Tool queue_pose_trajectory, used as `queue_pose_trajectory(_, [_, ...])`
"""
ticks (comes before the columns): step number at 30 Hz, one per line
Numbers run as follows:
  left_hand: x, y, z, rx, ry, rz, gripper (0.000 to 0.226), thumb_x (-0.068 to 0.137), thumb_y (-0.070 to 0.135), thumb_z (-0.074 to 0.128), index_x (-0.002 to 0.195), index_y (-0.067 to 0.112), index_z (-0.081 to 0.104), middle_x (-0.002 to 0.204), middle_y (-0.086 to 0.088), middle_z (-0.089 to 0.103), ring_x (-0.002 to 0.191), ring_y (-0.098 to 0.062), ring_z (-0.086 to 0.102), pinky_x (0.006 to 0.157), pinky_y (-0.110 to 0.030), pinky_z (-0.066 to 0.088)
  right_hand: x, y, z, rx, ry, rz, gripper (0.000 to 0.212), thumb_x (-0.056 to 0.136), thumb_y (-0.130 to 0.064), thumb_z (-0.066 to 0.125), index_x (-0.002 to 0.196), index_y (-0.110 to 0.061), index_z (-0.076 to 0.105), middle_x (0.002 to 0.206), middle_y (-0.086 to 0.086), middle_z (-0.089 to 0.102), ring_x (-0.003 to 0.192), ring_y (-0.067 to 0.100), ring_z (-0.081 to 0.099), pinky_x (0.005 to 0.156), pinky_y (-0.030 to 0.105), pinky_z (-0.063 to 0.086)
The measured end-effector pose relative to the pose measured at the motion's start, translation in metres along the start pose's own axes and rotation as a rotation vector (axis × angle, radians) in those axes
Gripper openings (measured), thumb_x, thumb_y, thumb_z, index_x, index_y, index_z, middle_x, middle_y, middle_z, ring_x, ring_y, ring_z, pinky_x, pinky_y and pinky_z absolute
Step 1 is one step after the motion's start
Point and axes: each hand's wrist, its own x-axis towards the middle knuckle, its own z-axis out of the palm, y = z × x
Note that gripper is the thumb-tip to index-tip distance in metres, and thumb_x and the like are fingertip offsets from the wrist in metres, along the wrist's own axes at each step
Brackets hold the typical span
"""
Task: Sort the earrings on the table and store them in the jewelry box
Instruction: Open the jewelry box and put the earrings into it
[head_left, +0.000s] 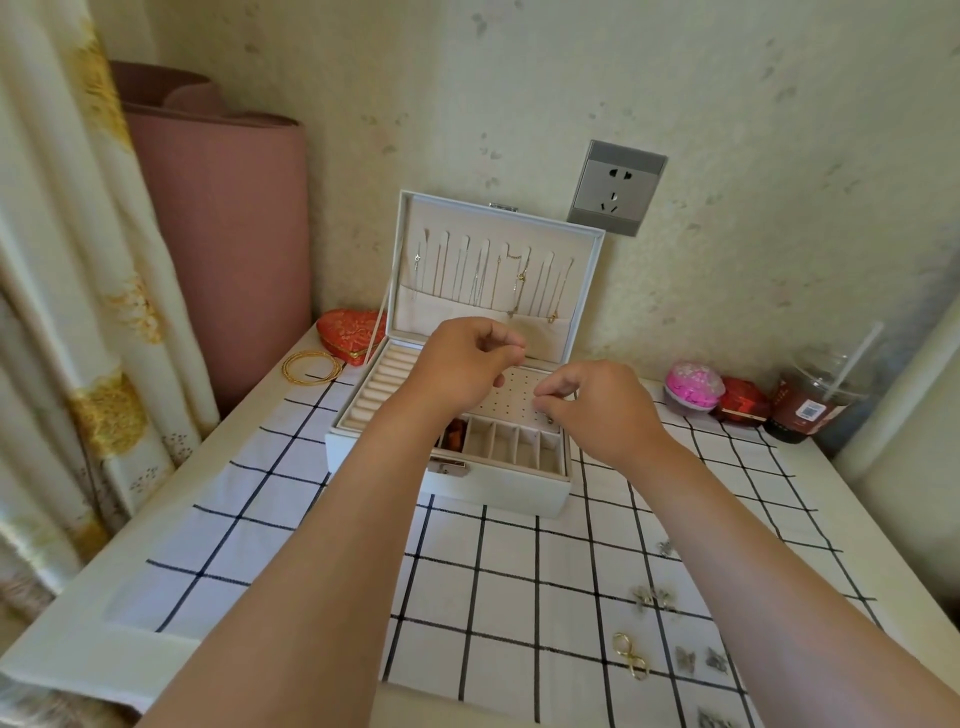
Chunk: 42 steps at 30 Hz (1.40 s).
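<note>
Hands are shown over the open jewelry box, forearms extended from the near table edge. L. hand is held above the ring rolls w/ fingers curled and thumb met by forefinger; whether anything is pinched cannot be told. R. hand is lowered to the perforated panel, a small earring pinched at its fingertips by the panel's right edge. Box is set at the rear of the table, lid upright against the wall. Bare checked cloth lies in front of the box and to its left. Loose earrings are scattered near-right on the cloth: approx. 6 small silvery pcs plus 1 gold looped piece. Along the rear edge: 1 heart box, gold bangles, 1 pink tub, 1 red case, 1 lidded cup.
</note>
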Motion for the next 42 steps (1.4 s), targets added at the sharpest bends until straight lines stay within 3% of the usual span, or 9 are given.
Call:
queue_pose_trajectory(9, [-0.001, 0.001, 0.001, 0.018, -0.010, -0.016, 0.005, 0.090, 0.024, 0.069, 0.089, 0.022, 0.074, 0.083, 0.008, 0.073, 0.061, -0.003, 0.061, 0.067, -0.021, 0.052, 0.000, -0.002, -0.002, -0.038, -0.075, -0.029, 0.012, 0.087, -0.028, 0.070, 0.079, -0.028, 0.079, 0.082, -0.016, 0.073, 0.083, 0.006, 0.066, 0.079, 0.035, 0.056])
queue_pose_trajectory(13, [-0.003, 0.001, 0.002, 0.058, -0.002, -0.037, 0.020, 0.092, 0.031, 0.066, 0.080, 0.018, 0.075, 0.076, 0.010, 0.071, 0.063, -0.006, 0.059, 0.067, -0.025, 0.050, 0.003, 0.004, -0.004, 0.147, -0.095, 0.015, 0.011, 0.081, -0.021, 0.078, 0.078, -0.031, 0.074, 0.081, -0.015, 0.071, 0.081, -0.002, 0.064, 0.078, 0.024, 0.049])
queue_pose_trajectory(18, [-0.008, 0.004, 0.009, 0.051, -0.033, -0.058, 0.024, 0.093, 0.036, 0.064, 0.083, 0.018, 0.075, 0.082, 0.008, 0.075, 0.063, -0.006, 0.060, 0.063, -0.021, 0.045, 0.006, 0.002, -0.019, 0.396, 0.065, 0.015, 0.010, 0.084, -0.021, 0.078, 0.091, -0.026, 0.075, 0.086, -0.010, 0.071, 0.072, -0.005, 0.062, 0.073, 0.019, 0.045])
queue_pose_trajectory(21, [-0.009, 0.007, 0.015, -0.007, -0.039, -0.062, 0.021, 0.093, 0.036, 0.064, 0.084, 0.021, 0.075, 0.078, 0.009, 0.074, 0.060, -0.005, 0.060, 0.057, -0.016, 0.044, 0.002, -0.003, -0.033, 0.492, -0.022, -0.025, 0.021, 0.081, -0.016, 0.081, 0.100, -0.021, 0.076, 0.091, -0.006, 0.075, 0.063, -0.008, 0.059, 0.067, 0.017, 0.047])
queue_pose_trajectory(27, [-0.014, 0.016, 0.018, -0.071, -0.057, -0.053, 0.022, 0.094, 0.037, 0.063, 0.086, 0.020, 0.076, 0.079, 0.006, 0.075, 0.056, -0.004, 0.057, 0.048, -0.007, 0.040, -0.001, -0.002, -0.031, 0.633, 0.084, -0.030, 0.012, 0.079, -0.013, 0.083, 0.090, -0.014, 0.078, 0.077, -0.002, 0.075, 0.058, -0.003, 0.061, 0.058, 0.011, 0.045])
queue_pose_trajectory(32, [-0.016, 0.016, 0.020, -0.091, -0.062, -0.069, 0.022, 0.094, 0.037, 0.062, 0.085, 0.023, 0.075, 0.078, 0.007, 0.075, 0.057, -0.005, 0.059, 0.052, -0.012, 0.040, -0.004, -0.003, -0.030, 0.623, 0.067, -0.039, 0.012, 0.077, -0.016, 0.085, 0.087, -0.017, 0.079, 0.078, 0.000, 0.076, 0.075, 0.009, 0.071, 0.072, 0.022, 0.055])
queue_pose_trajectory(35, [-0.015, 0.015, 0.020, -0.034, -0.054, -0.046, 0.027, 0.096, 0.040, 0.059, 0.084, 0.023, 0.075, 0.079, 0.008, 0.075, 0.062, -0.006, 0.060, 0.059, -0.018, 0.044, -0.004, -0.002, -0.027, 0.613, 0.100, -0.044, 0.007, 0.083, -0.016, 0.079, 0.089, -0.018, 0.080, 0.073, -0.008, 0.073, 0.061, -0.003, 0.061, 0.064, 0.018, 0.049])
queue_pose_trajectory(39, [-0.012, 0.001, 0.012, 0.511, -0.031, 0.082, 0.019, 0.096, 0.037, 0.055, 0.097, 0.030, 0.073, 0.090, 0.012, 0.069, 0.087, -0.011, 0.062, 0.078, -0.031, 0.053, -0.004, 0.007, -0.020, 0.334, 0.090, -0.042, 0.005, 0.085, -0.021, 0.078, 0.087, -0.026, 0.079, 0.083, -0.016, 0.072, 0.064, -0.011, 0.058, 0.070, 0.018, 0.043])
queue_pose_trajectory(42, [-0.013, -0.005, 0.008, 0.595, -0.078, 0.115, 0.021, 0.093, 0.027, 0.058, 0.108, 0.035, 0.071, 0.110, 0.010, 0.067, 0.109, -0.010, 0.056, 0.094, -0.032, 0.049, -0.007, 0.012, -0.010, 0.027, 0.046, -0.087, 0.004, 0.083, -0.032, 0.078, 0.083, -0.036, 0.076, 0.089, -0.019, 0.068, 0.085, -0.003, 0.061, 0.076, 0.025, 0.048])
